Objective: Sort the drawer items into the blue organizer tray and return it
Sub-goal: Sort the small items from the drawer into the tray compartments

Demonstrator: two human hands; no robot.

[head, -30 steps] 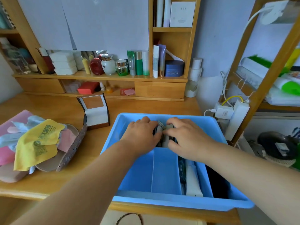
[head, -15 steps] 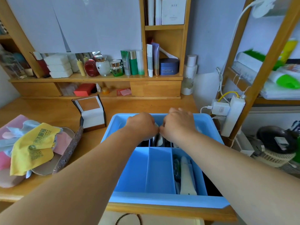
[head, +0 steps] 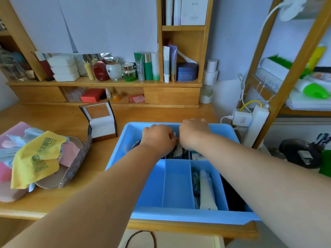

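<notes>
Both hands (head: pixel 176 138) apparently inside blue tray (head: pixel 188 216)

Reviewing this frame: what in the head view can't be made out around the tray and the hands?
- Fingers of the left hand and right hand: curled down out of sight in the head view, so the grip can't be judged.
- Items in the far compartments of the blue tray: covered by both hands.
- Dark near-right compartment: right forearm and shadow hide its contents.
- Print on the yellow cloth: too small to read.
</notes>
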